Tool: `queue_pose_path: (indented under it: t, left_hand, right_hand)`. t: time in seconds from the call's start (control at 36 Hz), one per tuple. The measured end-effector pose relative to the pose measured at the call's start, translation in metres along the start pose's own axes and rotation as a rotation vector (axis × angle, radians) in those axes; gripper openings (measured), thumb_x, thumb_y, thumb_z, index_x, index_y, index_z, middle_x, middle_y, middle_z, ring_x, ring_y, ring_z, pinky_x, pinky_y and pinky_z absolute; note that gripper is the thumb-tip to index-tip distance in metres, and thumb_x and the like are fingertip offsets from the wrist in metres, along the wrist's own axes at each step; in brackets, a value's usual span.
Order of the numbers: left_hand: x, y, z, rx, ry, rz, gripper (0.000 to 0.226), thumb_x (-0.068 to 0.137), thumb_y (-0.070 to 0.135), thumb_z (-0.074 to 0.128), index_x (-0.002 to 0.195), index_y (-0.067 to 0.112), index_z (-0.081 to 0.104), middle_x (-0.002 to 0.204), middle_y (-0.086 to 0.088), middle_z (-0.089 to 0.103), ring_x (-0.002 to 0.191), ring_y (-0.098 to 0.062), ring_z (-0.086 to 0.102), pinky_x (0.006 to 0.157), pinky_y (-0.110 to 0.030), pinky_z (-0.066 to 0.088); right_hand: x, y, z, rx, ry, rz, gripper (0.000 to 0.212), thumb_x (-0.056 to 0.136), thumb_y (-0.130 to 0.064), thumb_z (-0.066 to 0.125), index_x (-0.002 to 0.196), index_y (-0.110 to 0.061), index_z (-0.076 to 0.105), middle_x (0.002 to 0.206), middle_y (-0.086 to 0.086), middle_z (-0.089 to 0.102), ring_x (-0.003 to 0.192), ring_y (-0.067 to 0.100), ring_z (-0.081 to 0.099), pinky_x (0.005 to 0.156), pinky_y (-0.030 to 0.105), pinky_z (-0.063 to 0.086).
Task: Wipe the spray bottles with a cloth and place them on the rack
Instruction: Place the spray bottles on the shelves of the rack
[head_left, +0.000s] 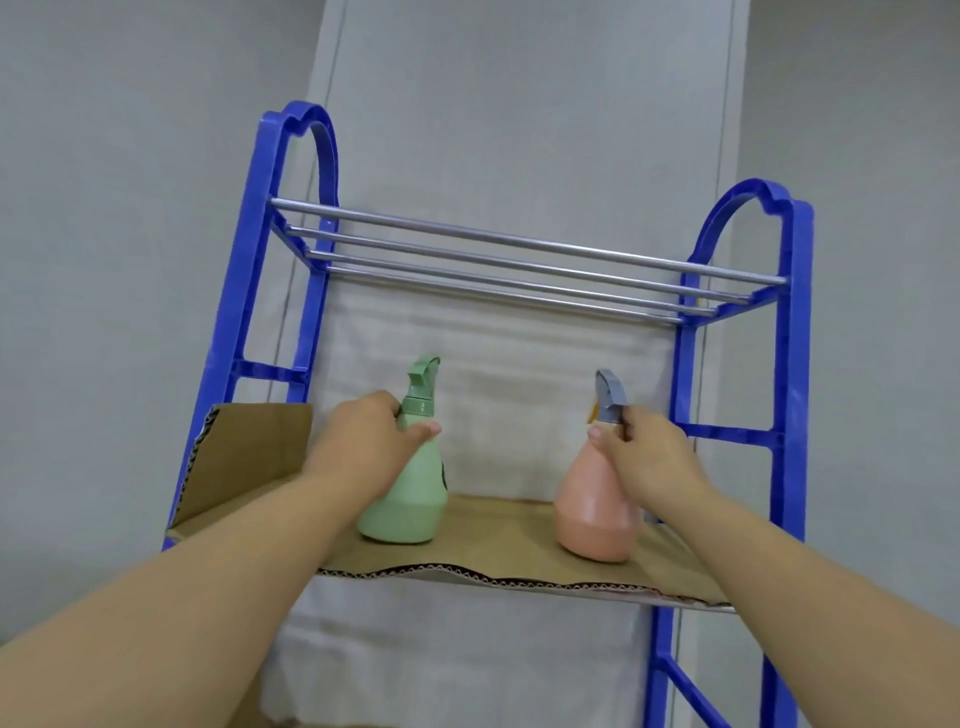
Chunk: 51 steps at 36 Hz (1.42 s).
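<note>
Left hand (369, 441): fingers curled round the neck of the green spray bottle (410, 499), just below its green spray head. The thumb lies across the front of the bottle's shoulder. Firm wrap-around hold.

Right hand (649, 452): thumb and fingers close on the neck of the pink spray bottle (592, 514), directly under its grey spray head (609, 397). One finger sits up against the trigger side of the head.

Both bottles stand upright, or nearly so, with their bases on a cardboard sheet (493, 535). Green is to the left and pink to the right, well apart from each other.

Markings: a dark mark shows on the right edge of the green bottle's body, cut off by the curve and not readable. No readable text on the pink bottle. A small orange piece shows just behind its grey head; I cannot tell what it is.

The cardboard sheet lies across a shelf of the blue rack (789, 364). Its left end is folded up against the left side frame, and its corrugated front edge is exposed.

Above the bottles, metal rods (519, 260) span the two blue side frames and form the top shelf.

Behind the rack: a white panel (519, 130), set against a grey wall (130, 208).
</note>
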<state>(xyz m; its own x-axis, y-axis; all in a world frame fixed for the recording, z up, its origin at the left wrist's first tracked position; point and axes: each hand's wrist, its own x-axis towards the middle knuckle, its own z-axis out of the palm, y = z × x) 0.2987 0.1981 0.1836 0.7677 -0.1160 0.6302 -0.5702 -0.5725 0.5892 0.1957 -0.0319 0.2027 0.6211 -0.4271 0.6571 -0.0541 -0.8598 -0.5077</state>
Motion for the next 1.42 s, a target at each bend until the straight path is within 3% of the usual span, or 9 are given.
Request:
queue_pose_path:
  t: [0.17,0.25,0.31,0.36,0.42,0.47,0.61,1.03,1.42]
  left_hand:
    - [-0.004,-0.001,-0.001,0.007,0.002,-0.016,0.044,0.086,0.055,0.057,0.103,0.014,0.058,0.094,-0.004,0.064,0.084,-0.02,0.06,0.076,-0.037,0.054]
    - [-0.008,0.0,-0.005,0.036,-0.034,-0.019,0.044,0.086,0.055,0.056,0.102,0.013,0.059,0.097,-0.004,0.064,0.086,-0.02,0.06,0.076,-0.035,0.053]
    - [-0.012,0.002,-0.01,0.058,-0.051,-0.022,0.043,0.087,0.054,0.056,0.102,0.014,0.058,0.099,-0.004,0.064,0.086,-0.02,0.059,0.075,-0.034,0.051]
    - [-0.018,0.003,-0.017,0.072,-0.065,-0.022,0.041,0.087,0.051,0.057,0.104,0.014,0.058,0.102,-0.004,0.062,0.089,-0.02,0.058,0.078,-0.035,0.051]
    - [-0.026,0.006,-0.026,0.123,-0.072,-0.006,0.042,0.087,0.049,0.058,0.113,0.016,0.056,0.109,-0.003,0.061,0.094,-0.02,0.058,0.081,-0.035,0.051]
    - [-0.035,0.009,-0.038,0.192,-0.076,0.032,0.043,0.087,0.046,0.059,0.118,0.017,0.056,0.114,-0.003,0.06,0.097,-0.02,0.058,0.082,-0.035,0.051]
    - [-0.066,0.016,-0.065,0.31,-0.116,0.126,0.029,0.087,0.045,0.06,0.103,0.021,0.06,0.096,0.002,0.064,0.083,-0.013,0.059,0.075,-0.033,0.053]
    - [-0.236,0.014,-0.122,0.299,-0.359,0.157,0.017,0.082,0.045,0.066,0.075,0.029,0.066,0.079,0.01,0.066,0.075,-0.007,0.06,0.071,-0.03,0.051]
    - [-0.37,-0.053,-0.114,0.185,-0.532,-0.19,0.014,0.076,0.035,0.076,0.076,0.026,0.066,0.083,0.007,0.067,0.068,-0.006,0.057,0.053,-0.021,0.038]
  right_hand:
    - [0.001,0.002,-0.003,0.026,-0.086,0.032,0.019,0.095,-0.033,0.054,0.102,-0.016,0.059,0.095,0.003,0.065,0.089,0.022,0.06,0.077,0.037,0.049]
    - [0.002,0.0,-0.008,-0.039,-0.162,0.065,0.018,0.095,-0.033,0.053,0.104,-0.018,0.058,0.097,0.004,0.064,0.081,0.018,0.057,0.066,0.031,0.045]
    - [0.0,-0.005,-0.013,-0.074,-0.189,0.095,0.031,0.094,-0.033,0.054,0.121,-0.016,0.055,0.106,0.006,0.064,0.089,0.02,0.059,0.066,0.03,0.043]
    - [-0.004,-0.01,-0.022,-0.1,-0.163,0.127,0.049,0.094,-0.031,0.056,0.138,-0.012,0.044,0.122,0.01,0.061,0.108,0.026,0.057,0.08,0.033,0.045]
    - [-0.012,-0.014,-0.034,-0.189,-0.117,0.109,0.047,0.092,-0.032,0.058,0.134,-0.012,0.048,0.121,0.009,0.06,0.108,0.027,0.058,0.086,0.036,0.049]
    - [-0.022,-0.019,-0.048,-0.392,-0.094,0.027,0.034,0.092,-0.036,0.056,0.118,-0.015,0.056,0.103,0.004,0.062,0.091,0.023,0.061,0.078,0.038,0.054]
    - [-0.057,-0.034,-0.081,-0.662,-0.098,-0.164,0.026,0.094,-0.04,0.048,0.102,-0.017,0.06,0.095,0.002,0.064,0.086,0.023,0.061,0.071,0.036,0.053]
    - [-0.216,-0.038,-0.127,-0.574,-0.424,-0.278,0.025,0.09,-0.049,0.055,0.099,-0.026,0.061,0.104,-0.004,0.067,0.097,0.02,0.059,0.083,0.037,0.051]
    - [-0.348,0.003,-0.056,-0.479,-0.811,-0.167,0.033,0.086,-0.054,0.058,0.105,-0.027,0.061,0.103,-0.004,0.066,0.094,0.02,0.06,0.081,0.036,0.052]
